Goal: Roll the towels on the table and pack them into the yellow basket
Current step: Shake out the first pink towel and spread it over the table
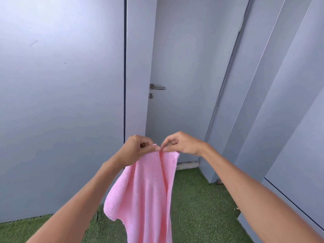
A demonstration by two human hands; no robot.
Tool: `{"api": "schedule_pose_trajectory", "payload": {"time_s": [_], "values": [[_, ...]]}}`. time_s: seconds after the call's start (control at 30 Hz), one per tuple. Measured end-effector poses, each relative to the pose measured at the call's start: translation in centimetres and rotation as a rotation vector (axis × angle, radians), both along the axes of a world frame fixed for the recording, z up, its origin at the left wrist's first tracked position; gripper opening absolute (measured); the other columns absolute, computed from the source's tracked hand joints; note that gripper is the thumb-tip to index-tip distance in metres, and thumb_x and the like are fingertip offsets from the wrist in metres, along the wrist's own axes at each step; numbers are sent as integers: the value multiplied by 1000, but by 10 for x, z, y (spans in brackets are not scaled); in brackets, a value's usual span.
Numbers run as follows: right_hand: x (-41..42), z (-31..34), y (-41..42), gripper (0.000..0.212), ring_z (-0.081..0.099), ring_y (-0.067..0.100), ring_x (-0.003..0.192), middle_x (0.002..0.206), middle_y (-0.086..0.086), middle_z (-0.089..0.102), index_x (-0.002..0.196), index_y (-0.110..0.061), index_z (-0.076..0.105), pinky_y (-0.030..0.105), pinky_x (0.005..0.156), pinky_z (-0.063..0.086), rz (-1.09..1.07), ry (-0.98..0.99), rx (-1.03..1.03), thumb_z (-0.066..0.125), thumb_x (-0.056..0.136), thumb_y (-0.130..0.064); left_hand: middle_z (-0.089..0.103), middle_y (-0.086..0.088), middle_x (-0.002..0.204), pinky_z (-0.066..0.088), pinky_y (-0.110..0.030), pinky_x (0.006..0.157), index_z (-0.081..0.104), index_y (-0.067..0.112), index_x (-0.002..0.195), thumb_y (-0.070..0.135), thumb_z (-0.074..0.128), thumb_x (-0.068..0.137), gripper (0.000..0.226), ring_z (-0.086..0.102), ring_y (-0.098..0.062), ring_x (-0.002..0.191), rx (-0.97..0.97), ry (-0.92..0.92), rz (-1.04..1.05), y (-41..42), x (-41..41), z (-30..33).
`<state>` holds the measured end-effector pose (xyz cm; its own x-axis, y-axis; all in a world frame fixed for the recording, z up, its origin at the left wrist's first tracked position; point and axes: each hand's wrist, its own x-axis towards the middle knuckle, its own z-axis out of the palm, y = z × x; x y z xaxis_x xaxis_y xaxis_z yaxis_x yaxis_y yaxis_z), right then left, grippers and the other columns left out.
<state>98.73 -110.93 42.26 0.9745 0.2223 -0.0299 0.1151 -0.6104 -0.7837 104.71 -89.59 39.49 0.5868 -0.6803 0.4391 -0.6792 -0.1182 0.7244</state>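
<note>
Your left hand (135, 149) and right hand (178, 143) pinch the pink towel's (149, 190) top edge side by side; its length hangs straight down below them.

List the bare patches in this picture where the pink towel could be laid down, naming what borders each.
No table shows. Bare green turf lies right of the hanging pink towel, bordered by the door and grey panels. A narrower strip lies lower left under the wall. The middle is crowded: left hand and right hand pinch the towel.
</note>
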Motion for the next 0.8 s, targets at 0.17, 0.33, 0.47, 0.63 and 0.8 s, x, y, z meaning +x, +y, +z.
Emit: {"api": "schedule_pose_trajectory", "payload": {"time_s": [0.17, 0.33, 0.47, 0.63, 0.8], "values": [[2, -9, 10, 29, 34, 10, 55, 60, 1, 39, 113, -12, 64, 26, 57, 28, 35, 35, 18, 71, 85, -12, 31, -4, 57, 17, -23, 49, 62, 5, 62, 35, 72, 82, 38, 22, -15, 54, -19, 38, -49, 1, -6, 0], [-5, -1, -6, 13, 42, 6, 53, 57, -8, 52, 95, -7, 71, 19, 52, 32, -111, -51, -31, 71, 86, -17, 36, 1, 56, 21, -26, 51, 56, 7, 59, 52, 74, 71, 51, 28, -13, 54, 115, 97, 13, 16, 6, -16], [-12, 7, -34, 8, 50, 0, 56, 62, -11, 61, 92, -9, 71, 15, 55, 38, -234, -113, -136, 70, 87, -15, 32, 8, 56, 21, -23, 50, 48, 18, 54, 61, 73, 66, 51, 27, -11, 55, 288, 179, 0, 41, 19, -43], [-28, -2, -59, 4, 48, -6, 44, 48, -15, 58, 89, -10, 70, 12, 52, 34, -437, -185, -132, 67, 87, -7, 36, 11, 48, 23, -20, 49, 55, 27, 50, 52, 73, 73, 38, 29, -7, 49, 299, 143, 161, 67, 27, -49], [-25, -11, -9, 31, 42, 1, 40, 52, -7, 53, 113, -17, 66, 14, 46, 34, -199, 32, -177, 72, 83, -10, 53, -1, 59, 35, -22, 57, 66, 17, 68, 39, 72, 82, 26, 38, -8, 55, 244, -38, 107, 29, 15, -23]]}}
